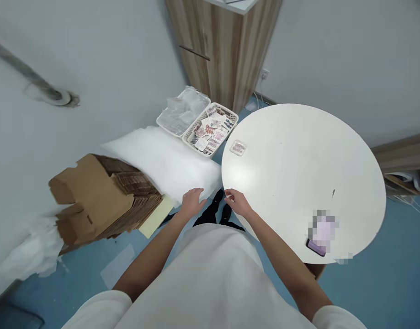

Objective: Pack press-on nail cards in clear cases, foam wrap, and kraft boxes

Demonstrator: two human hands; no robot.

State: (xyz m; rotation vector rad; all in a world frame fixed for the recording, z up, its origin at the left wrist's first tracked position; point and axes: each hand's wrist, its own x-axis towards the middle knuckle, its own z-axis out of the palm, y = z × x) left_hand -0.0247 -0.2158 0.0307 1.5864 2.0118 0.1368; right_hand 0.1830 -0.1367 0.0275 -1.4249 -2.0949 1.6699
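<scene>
My left hand point(192, 202) hovers beside the near end of a white foam or padded sheet bundle point(172, 157), its fingers stretched and the thumb apart, with nothing in it. At the left rim of the round white table point(299, 173), my right hand point(237, 202) has loosely bent fingers with gaps between them; nothing shows in it. A small clear case point(237, 147) with pinkish pieces inside lies on the table's left part. Behind the bundle, a white basket point(212, 130) contains many small cards and packs with coloured pieces.
Another white basket point(184, 112) has clear plastic packaging in it. Flattened cardboard boxes point(103, 196) are stacked at left, near a white plastic bag point(34, 249). A phone point(316, 246), partly blurred, lies near the table's front edge. A wooden cabinet point(223, 50) stands behind.
</scene>
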